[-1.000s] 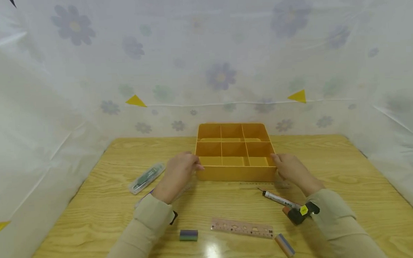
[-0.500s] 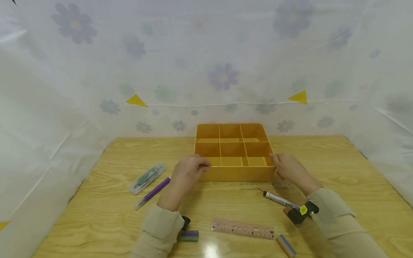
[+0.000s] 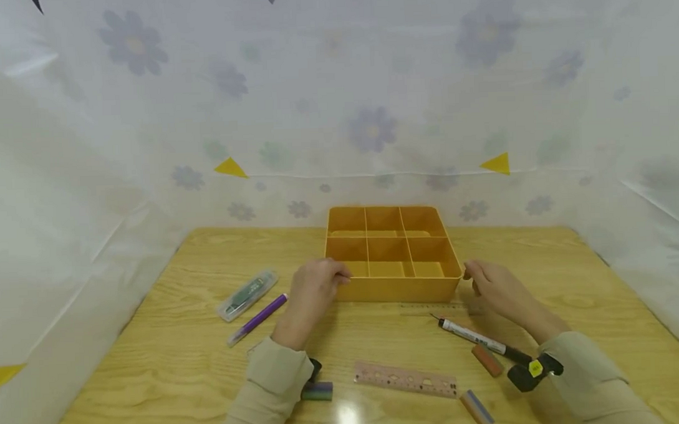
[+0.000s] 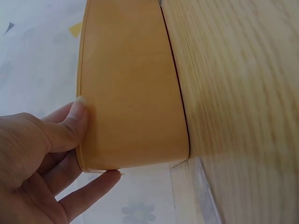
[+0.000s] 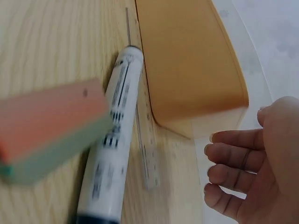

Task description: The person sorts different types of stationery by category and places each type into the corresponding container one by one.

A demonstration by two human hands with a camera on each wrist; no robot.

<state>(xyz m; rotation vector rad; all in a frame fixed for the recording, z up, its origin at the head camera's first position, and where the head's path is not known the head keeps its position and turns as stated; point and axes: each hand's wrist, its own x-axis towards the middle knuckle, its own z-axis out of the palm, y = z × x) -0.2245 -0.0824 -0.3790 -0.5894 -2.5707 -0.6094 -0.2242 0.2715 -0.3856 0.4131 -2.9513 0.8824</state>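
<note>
A yellow-orange storage box (image 3: 398, 289) with several compartments stands at the back of the table. My left hand (image 3: 314, 294) holds its front left corner; in the left wrist view the thumb presses the rim of the front wall and other fingers lie round the corner. My right hand (image 3: 502, 293) is just off the front right corner, fingers loosely bent, holding nothing, with a small gap to the box in the right wrist view. Below it lie a white marker (image 3: 473, 333), a clear ruler (image 5: 147, 158) along the box's front, and an orange-and-green block (image 5: 51, 126).
Left of the box lie a clear case (image 3: 248, 295) with something green inside and a purple pen (image 3: 259, 319). Nearer me are a pink ruler (image 3: 404, 378), a striped block (image 3: 477, 409) and a blue-green block (image 3: 319, 391) partly behind my left wrist. White curtains (image 3: 368, 80) enclose the table.
My left hand has shifted right, round the box's front left corner, uncovering the purple pen. My right hand has let go of the right side and drawn back to the right. The view shifted slightly.
</note>
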